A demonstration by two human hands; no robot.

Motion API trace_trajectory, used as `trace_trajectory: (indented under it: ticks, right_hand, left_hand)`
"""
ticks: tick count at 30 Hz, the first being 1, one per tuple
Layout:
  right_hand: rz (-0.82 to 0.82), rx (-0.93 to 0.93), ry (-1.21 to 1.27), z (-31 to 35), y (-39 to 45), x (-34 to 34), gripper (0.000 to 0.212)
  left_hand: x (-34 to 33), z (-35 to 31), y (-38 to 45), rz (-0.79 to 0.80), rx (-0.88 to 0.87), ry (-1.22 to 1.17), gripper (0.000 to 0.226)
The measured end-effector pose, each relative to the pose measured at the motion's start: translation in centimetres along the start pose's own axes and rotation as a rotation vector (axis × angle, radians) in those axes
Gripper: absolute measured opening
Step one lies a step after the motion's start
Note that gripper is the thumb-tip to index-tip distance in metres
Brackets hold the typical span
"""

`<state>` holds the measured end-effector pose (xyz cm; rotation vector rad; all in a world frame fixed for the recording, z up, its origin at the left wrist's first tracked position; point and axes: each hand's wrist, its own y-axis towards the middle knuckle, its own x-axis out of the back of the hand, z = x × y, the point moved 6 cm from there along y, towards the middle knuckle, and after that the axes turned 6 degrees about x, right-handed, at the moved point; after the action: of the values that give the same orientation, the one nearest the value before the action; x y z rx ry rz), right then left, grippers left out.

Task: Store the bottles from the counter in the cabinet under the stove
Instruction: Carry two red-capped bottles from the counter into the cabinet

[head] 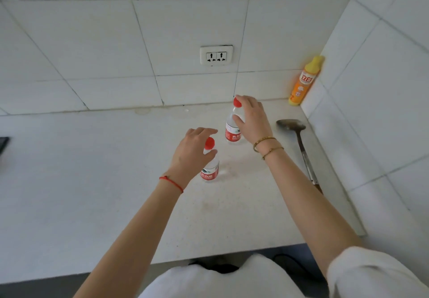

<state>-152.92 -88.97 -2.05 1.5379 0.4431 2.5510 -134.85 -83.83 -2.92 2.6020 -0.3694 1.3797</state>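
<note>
Two clear water bottles with red caps and red labels are standing upright on the white desk [92,181], near each other but apart. The nearer bottle [210,170] is sitting toward the person; the farther bottle [232,130] is standing behind it, closer to the tiled wall.

The left hand [192,151] is curving around the neck of the nearer bottle, its fingers [204,131] spread half open with the thumb just under the red cap; whether it is gripping or only touching cannot be told. The right hand [251,121] is reaching over the farther bottle, fingers loosely open around its shoulder and cap, the thumb lying against the clear plastic; a firm hold is not evident.

An orange and yellow detergent bottle [304,83] is standing in the far right corner. A metal spatula [299,140] is lying along the right wall, well clear of both hands. A double wall socket [216,55] is showing on the tiles above
</note>
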Motion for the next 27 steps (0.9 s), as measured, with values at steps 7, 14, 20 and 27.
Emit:
trace_trajectory:
  ticks: [7, 14, 20, 27]
  right_hand:
    - [0.101, -0.041, -0.01, -1.3, 2.2, -3.1, 0.054]
    - [-0.014, -0.069, 0.0, -1.6, 2.6, -2.9, 0.034]
    - [0.004, -0.085, 0.035, -2.0, 1.9, -2.5, 0.022]
    - [0.048, -0.138, 0.093, -1.5, -0.8, -2.6, 0.023]
  left_hand:
    - [-1.0, 0.6, 0.5, 0.029, 0.043, 0.019, 0.041]
    - [-1.2, 0.9, 0.5, 0.033, 0.05, -0.006, 0.039]
    - [-1.4, 1.1, 0.3, 0.027, 0.052, -0.021, 0.035]
    - [-0.6, 2.3, -1.1, -0.051, 0.092, -0.124, 0.033]
